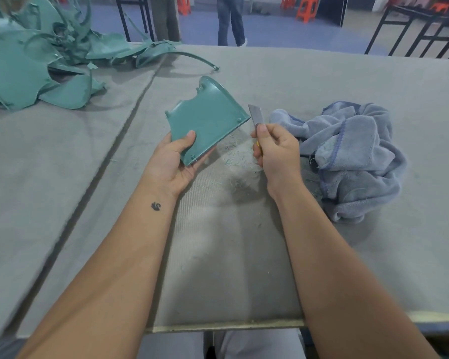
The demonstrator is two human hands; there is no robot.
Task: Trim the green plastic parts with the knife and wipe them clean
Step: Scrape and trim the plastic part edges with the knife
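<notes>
above the felt table (296, 81), the left hand (174, 161) pinches the green part (208, 123) by its lower corner. it looks light, thin and stiff. right hand (278, 149) grips the knife (255, 116), blade just beside its edge.

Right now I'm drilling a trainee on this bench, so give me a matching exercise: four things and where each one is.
Things:
1. green part
2. knife
3. cloth
4. pile of green parts

Places:
A. far left of the table
B. in the right hand
C. crumpled on the table, right of the hands
D. in the left hand

Pairs: 1-D, 2-B, 3-C, 4-A
</notes>
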